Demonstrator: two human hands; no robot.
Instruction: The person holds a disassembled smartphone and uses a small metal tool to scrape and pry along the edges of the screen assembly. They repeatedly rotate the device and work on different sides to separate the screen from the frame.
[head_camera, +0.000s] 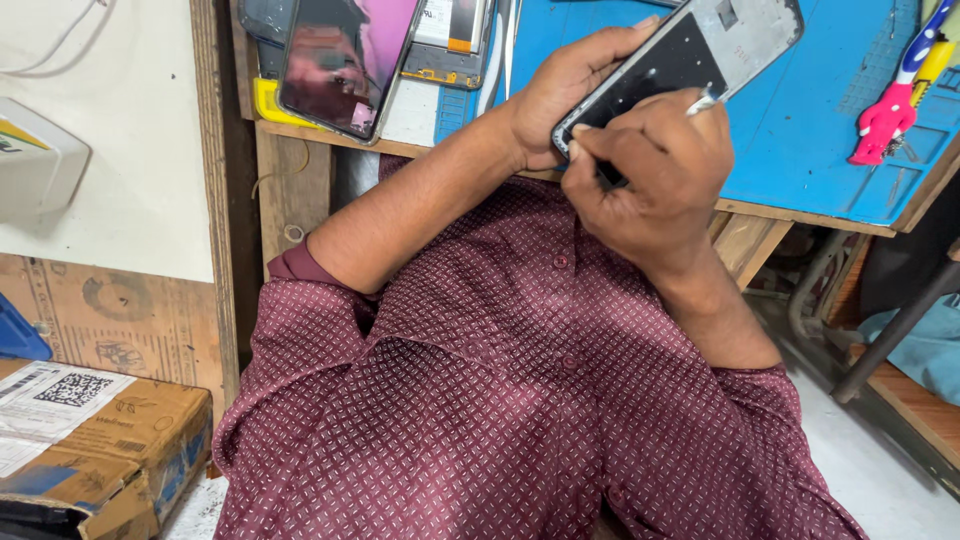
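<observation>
Blue matting (800, 150) covers the wooden bench, on which a second phone with a glossy dark screen (340, 60) is propped at the left, above a yellow block (268, 103). A pink and yellow tool (895, 95) lies at the right edge of the mat, well apart from the hands. A cardboard box (100, 440) is seen at the lower left. The left hand (560, 85) is wrapped around the lower end of an opened phone frame (690, 50), which is held tilted over the bench edge. The right hand (650, 170) is clenched on a thin metal tool (703, 101), its tip touching the frame. The frame's inner face is dark, with a silvery upper part and cut-outs.
</observation>
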